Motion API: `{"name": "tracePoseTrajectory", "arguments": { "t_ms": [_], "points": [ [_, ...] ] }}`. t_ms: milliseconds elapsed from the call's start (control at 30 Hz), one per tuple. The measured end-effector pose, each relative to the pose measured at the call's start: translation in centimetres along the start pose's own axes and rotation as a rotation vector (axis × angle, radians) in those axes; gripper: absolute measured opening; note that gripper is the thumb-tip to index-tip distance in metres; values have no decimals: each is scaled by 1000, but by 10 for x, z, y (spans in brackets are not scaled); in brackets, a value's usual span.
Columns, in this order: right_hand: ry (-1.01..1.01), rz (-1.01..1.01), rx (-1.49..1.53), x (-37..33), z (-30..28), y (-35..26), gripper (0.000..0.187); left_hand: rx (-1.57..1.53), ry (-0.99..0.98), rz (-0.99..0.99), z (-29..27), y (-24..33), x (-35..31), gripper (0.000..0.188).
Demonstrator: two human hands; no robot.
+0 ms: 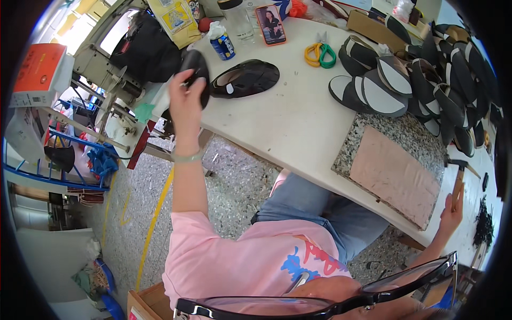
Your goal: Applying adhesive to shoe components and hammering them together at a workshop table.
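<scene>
The person wears a pale pink, short-sleeved cloth T-shirt (213,248), its loose left sleeve (184,226) ending well behind the left fingers (198,88). The chest carries a colourful print (312,257) of blue splash shapes and red-pink lettering. A smooth, pale greenish bangle (188,157) circles the wrist just behind the left fingers. Faded blue denim trousers (298,198) lie between both sets of fingers. Well behind the right fingers (448,201) are glossy, black-framed eyeglasses (337,309) with clear lenses and thick rims.
</scene>
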State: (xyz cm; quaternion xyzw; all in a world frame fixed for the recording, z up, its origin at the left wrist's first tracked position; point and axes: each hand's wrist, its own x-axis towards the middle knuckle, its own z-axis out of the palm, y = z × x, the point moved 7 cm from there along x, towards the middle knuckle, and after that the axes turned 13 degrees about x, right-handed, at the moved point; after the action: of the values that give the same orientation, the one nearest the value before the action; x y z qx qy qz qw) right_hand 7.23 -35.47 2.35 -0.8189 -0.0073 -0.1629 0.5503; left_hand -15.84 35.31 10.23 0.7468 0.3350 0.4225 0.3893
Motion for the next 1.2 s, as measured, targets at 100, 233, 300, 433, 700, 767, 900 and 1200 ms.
{"name": "tracePoseTrajectory", "arguments": {
  "t_ms": [100, 233, 300, 433, 700, 767, 900, 1200],
  "points": [
    [151, 62, 8, 21, -35, 38, 49, 515, -53, 482, 51, -33, 27, 33],
    [248, 325, 2, 43, -85, 114, 46, 644, -239, 494, 119, -63, 43, 33],
    [243, 472, 36, 44, -88, 133, 38, 893, -293, 485, 136, -61, 47, 31],
    [204, 254, -415, 61, -122, 149, 38, 1035, -255, 604, 155, -36, 47, 27],
    [-254, -612, -187, 52, 171, -94, 34, 255, -471, 826, 232, 57, -32, 39],
    [-387, -822, -152, 32, 234, -140, 33, 125, -520, 949, 277, 79, -69, 43],
    [-189, -782, -296, 55, 308, -156, 51, 92, -538, 1070, 307, 116, -123, 53],
    [-341, -248, -217, 108, 351, -159, 68, 278, -399, 1446, 307, 93, -113, 52]
  ]
}}
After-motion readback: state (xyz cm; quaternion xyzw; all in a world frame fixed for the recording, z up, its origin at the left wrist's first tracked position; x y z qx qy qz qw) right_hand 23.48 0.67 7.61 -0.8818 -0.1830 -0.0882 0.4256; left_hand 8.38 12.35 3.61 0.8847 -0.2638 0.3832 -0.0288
